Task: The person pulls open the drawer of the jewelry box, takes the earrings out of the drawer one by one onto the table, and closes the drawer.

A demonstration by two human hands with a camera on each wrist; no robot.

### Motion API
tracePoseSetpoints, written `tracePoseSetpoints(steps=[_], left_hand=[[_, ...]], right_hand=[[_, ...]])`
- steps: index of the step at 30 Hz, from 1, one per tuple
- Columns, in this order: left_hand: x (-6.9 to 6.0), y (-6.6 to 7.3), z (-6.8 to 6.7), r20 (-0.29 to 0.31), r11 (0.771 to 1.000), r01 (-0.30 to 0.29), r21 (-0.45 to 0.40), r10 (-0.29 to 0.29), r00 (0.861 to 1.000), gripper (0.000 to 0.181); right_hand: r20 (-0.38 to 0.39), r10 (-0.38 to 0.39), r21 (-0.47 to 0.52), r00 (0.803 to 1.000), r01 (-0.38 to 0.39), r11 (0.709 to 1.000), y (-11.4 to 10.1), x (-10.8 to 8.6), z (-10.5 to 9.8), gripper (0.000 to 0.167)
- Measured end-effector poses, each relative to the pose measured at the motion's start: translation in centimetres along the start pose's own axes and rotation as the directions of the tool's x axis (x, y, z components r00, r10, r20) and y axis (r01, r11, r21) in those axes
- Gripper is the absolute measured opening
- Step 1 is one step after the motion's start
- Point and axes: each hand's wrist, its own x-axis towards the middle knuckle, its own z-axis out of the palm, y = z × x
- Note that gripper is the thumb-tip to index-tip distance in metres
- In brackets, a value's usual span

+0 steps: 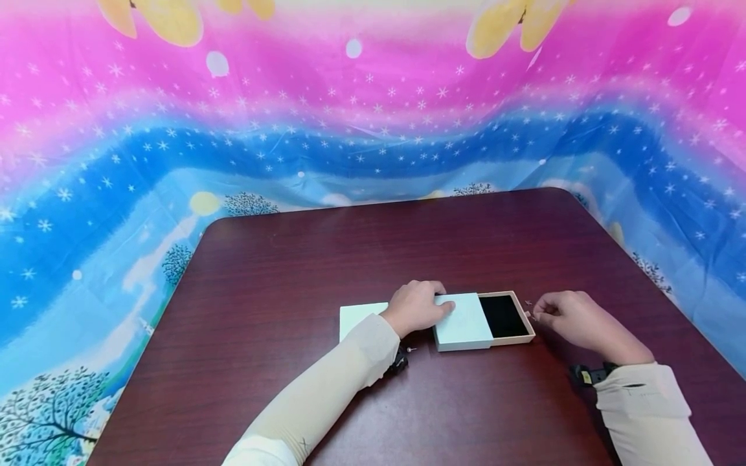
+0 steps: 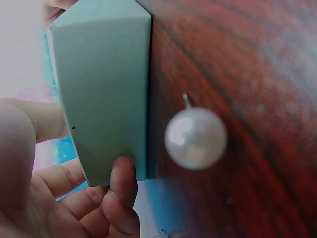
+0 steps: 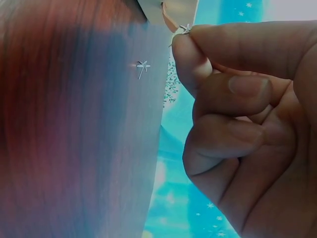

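A pale mint drawer-style jewelry box [image 1: 463,320] lies on the table with its black-lined tray [image 1: 514,341] partly out to the right. My left hand [image 1: 416,305] grips the left end of its sleeve, thumb on top. In the right wrist view, my right hand [image 3: 237,109] pinches a tiny silver star-shaped stud earring [image 3: 185,29] between thumb and forefinger, close to the tray's ribbon pull [image 3: 169,19]. A similar star stud [image 3: 142,66] lies on the table beside that hand. Below the left hand is a pearl stud earring [image 2: 195,138], large in the left wrist view.
Partly hidden behind the left forearm, a second pale box [image 1: 355,317] lies left of the first. The dark red wooden table [image 1: 280,272] has rounded far corners. A colourful printed cloth [image 1: 373,129] hangs around its far and side edges.
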Motion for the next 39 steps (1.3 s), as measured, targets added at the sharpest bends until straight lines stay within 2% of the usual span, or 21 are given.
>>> tracePoseSetpoints(steps=[22,39], left_hand=[[-0.1,0.0,0.0,-0.003,1.000,-0.003,0.001,0.003,1.000,0.039],[-0.1,0.0,0.0,0.000,1.000,-0.001,0.002,0.001,1.000,0.038]], right_hand=[[0.008,-0.008,-0.025,1.000,0.008,1.000,1.1,0.0,0.6,0.013],[0.037,0.012,-0.007,0.999,-0.012,1.000,1.9,-0.1,0.9,0.013]])
